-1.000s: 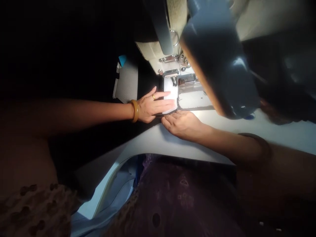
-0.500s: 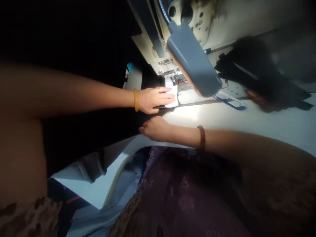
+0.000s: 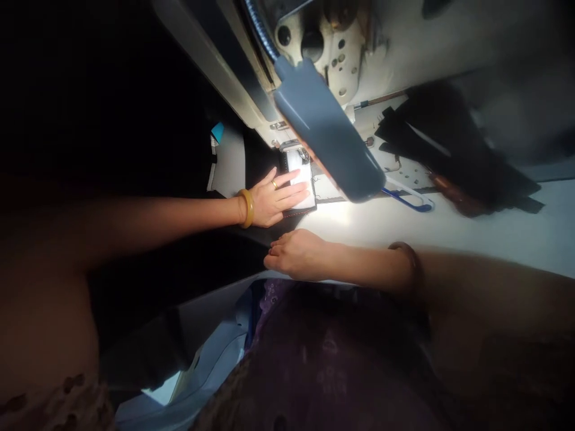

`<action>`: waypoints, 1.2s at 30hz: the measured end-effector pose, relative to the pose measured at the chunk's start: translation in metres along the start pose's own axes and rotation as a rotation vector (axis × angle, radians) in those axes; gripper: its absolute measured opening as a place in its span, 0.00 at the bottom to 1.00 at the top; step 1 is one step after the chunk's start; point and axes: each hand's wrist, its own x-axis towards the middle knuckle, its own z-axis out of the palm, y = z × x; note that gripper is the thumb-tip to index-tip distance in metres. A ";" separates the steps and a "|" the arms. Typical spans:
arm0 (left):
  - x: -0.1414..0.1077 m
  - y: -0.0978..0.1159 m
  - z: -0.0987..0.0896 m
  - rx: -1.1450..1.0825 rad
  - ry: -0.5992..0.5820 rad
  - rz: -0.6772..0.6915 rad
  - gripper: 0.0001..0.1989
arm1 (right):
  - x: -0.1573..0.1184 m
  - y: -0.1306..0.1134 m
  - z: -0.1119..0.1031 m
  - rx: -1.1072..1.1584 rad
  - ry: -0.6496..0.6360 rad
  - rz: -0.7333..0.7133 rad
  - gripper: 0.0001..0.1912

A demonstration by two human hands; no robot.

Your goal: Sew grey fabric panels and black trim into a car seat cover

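My left hand (image 3: 277, 196) lies flat with fingers spread on a white piece (image 3: 300, 187), close to the presser foot (image 3: 302, 154) of a sewing machine (image 3: 256, 114). Under and around that white piece is black fabric (image 3: 188, 263), with a stitched line along its near edge. Closer to my body, my right hand (image 3: 300, 254) is closed, its curled fingers gripping the edge of the black fabric. The fingertips of the right hand are partly hidden.
A grey lamp (image 3: 330, 131) on a flexible neck hangs over the stitching area. Blue-handled snips (image 3: 408, 200) and dark strips (image 3: 449, 143) lie on the right of the white table (image 3: 494, 230). Light blue cloth (image 3: 179, 401) hangs near my lap.
The view has shifted, so the machine appears lower and further left. My left fingers are spread wider. My right hand has moved rightward, and black fabric covers more of the near table edge.
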 end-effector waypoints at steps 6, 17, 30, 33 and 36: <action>0.003 0.003 -0.002 -0.027 0.011 -0.017 0.35 | -0.001 0.001 0.000 -0.006 -0.017 0.009 0.13; 0.009 0.001 -0.015 -0.013 -0.059 -0.063 0.32 | -0.002 0.009 0.007 -0.024 0.132 0.069 0.13; 0.018 -0.032 -0.005 0.040 -0.016 0.001 0.32 | 0.005 0.026 0.013 -0.097 0.249 0.105 0.15; 0.018 -0.037 -0.005 0.059 -0.048 0.024 0.31 | 0.006 0.026 0.011 -0.103 0.222 0.122 0.15; 0.017 -0.036 -0.011 0.085 -0.097 0.075 0.30 | 0.006 0.024 0.007 -0.098 0.158 0.157 0.15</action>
